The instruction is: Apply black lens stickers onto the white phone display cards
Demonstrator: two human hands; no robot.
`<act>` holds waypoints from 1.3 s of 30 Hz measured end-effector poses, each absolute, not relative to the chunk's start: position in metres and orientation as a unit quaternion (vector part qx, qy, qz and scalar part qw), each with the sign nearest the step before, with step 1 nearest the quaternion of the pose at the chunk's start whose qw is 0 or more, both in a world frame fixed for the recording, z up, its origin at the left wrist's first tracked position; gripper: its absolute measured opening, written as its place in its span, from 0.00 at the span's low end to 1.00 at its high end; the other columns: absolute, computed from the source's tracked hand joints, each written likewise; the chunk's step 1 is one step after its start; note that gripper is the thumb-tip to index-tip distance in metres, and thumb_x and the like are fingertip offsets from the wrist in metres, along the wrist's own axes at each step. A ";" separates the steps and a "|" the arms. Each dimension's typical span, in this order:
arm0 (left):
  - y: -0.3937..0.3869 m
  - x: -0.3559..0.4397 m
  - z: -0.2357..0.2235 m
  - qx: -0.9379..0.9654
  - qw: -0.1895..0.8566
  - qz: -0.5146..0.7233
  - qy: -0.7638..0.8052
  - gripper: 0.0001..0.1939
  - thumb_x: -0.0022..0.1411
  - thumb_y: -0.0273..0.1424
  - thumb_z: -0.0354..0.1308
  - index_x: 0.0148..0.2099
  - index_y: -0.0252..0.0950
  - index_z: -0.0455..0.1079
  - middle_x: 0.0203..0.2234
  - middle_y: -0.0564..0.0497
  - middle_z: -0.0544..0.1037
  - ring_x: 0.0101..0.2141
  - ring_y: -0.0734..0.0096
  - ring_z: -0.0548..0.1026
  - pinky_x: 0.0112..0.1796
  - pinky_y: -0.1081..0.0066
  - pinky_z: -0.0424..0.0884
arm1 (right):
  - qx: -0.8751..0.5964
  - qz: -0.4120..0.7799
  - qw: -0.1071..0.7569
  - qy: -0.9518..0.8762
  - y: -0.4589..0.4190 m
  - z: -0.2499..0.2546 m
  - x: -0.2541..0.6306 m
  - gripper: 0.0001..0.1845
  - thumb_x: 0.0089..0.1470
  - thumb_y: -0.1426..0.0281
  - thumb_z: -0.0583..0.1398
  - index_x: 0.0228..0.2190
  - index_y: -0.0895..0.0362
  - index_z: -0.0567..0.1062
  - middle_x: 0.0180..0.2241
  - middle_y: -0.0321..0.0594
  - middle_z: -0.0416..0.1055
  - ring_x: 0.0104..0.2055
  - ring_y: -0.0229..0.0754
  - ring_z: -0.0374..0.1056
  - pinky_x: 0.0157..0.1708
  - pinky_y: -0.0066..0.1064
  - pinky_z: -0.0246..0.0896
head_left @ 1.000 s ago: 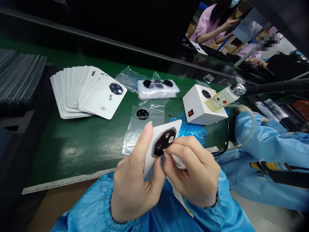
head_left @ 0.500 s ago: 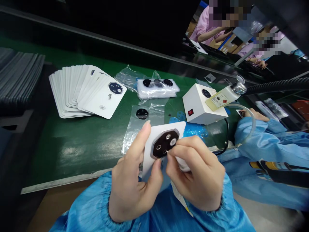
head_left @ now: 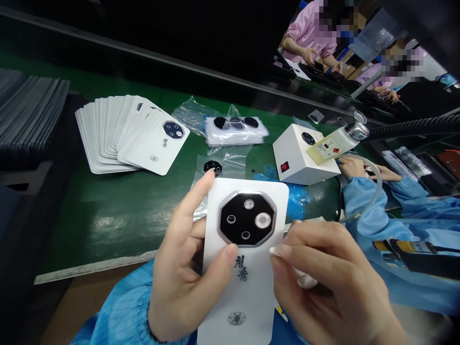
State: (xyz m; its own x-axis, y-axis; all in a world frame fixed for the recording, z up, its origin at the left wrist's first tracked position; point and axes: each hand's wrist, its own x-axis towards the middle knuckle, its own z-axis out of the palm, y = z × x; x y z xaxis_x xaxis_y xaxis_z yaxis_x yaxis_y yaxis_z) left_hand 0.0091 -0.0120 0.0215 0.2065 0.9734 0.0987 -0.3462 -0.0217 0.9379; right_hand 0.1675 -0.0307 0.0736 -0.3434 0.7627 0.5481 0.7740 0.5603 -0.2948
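Observation:
My left hand (head_left: 179, 282) grips a white phone back cover (head_left: 244, 287) by its left edge, thumb on its face just below the black octagonal camera plate (head_left: 247, 218). The cover faces me, upright. My right hand (head_left: 323, 282) sits at the cover's right edge with fingers curled and pinched together; a small white bit shows under them, too small to name. A fan of white back covers (head_left: 122, 136) lies on the green mat (head_left: 118, 206) at the left.
A stack of clear bags with black camera plates (head_left: 235, 130) lies mid-mat, one single bagged plate (head_left: 212, 167) nearer me. A white box with a red switch (head_left: 300, 155) and a labelled bottle (head_left: 336, 142) stand right. A co-worker's blue sleeve (head_left: 391, 211) reaches in at right.
The cover has turned from tilted and edge-on to flat toward me and come closer. My right hand has left the camera plate and dropped to the cover's right edge.

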 end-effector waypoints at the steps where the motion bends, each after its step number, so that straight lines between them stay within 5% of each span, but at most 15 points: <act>1: -0.012 0.009 0.021 0.480 0.607 0.539 0.333 0.33 0.60 0.25 0.54 0.62 0.58 0.50 0.24 0.60 0.79 0.16 0.77 0.72 0.15 0.82 0.69 | -0.467 -0.004 0.332 -0.820 -0.030 0.073 0.167 0.10 0.49 0.78 0.59 0.34 0.55 0.67 0.28 0.36 0.67 0.27 0.33 0.66 0.26 0.26 0.67; 9: -0.014 0.011 0.021 0.546 0.520 0.535 0.382 0.33 0.61 0.27 0.52 0.64 0.52 0.45 0.27 0.57 0.80 0.14 0.76 0.72 0.13 0.78 0.71 | -0.470 -0.018 0.349 -0.811 -0.029 0.069 0.159 0.06 0.48 0.80 0.58 0.29 0.58 0.69 0.27 0.36 0.67 0.28 0.33 0.64 0.27 0.27 0.64; 14: -0.018 0.016 0.020 0.587 0.426 0.533 0.436 0.35 0.59 0.26 0.49 0.65 0.53 0.42 0.40 0.57 0.79 0.33 0.64 0.80 0.34 0.67 0.80 | -0.485 -0.034 0.357 -0.798 -0.025 0.063 0.150 0.07 0.48 0.80 0.58 0.25 0.57 0.70 0.26 0.36 0.68 0.27 0.33 0.64 0.27 0.27 0.61; 22: -0.017 0.012 0.013 0.673 0.306 0.501 0.450 0.42 0.56 0.24 0.53 0.65 0.54 0.38 0.59 0.53 0.63 0.46 0.54 0.75 0.41 0.60 0.79 | -0.483 -0.036 0.369 -0.793 -0.017 0.051 0.147 0.07 0.48 0.82 0.57 0.28 0.59 0.70 0.27 0.38 0.67 0.28 0.34 0.63 0.26 0.28 0.62; 33: -0.017 0.016 0.008 0.672 0.315 0.502 0.444 0.41 0.57 0.24 0.52 0.65 0.55 0.37 0.54 0.51 0.70 0.39 0.55 0.79 0.33 0.59 0.81 | -0.499 -0.045 0.344 -0.794 -0.019 0.050 0.146 0.07 0.49 0.82 0.56 0.25 0.59 0.69 0.26 0.38 0.67 0.28 0.35 0.65 0.26 0.29 0.63; 39: -0.014 0.008 0.021 0.559 0.519 0.530 0.371 0.35 0.59 0.23 0.50 0.64 0.55 0.47 0.26 0.58 0.80 0.14 0.73 0.72 0.13 0.74 0.71 | -0.499 -0.047 0.354 -0.790 -0.029 0.067 0.154 0.08 0.46 0.81 0.59 0.29 0.57 0.67 0.26 0.37 0.67 0.27 0.35 0.64 0.25 0.30 0.64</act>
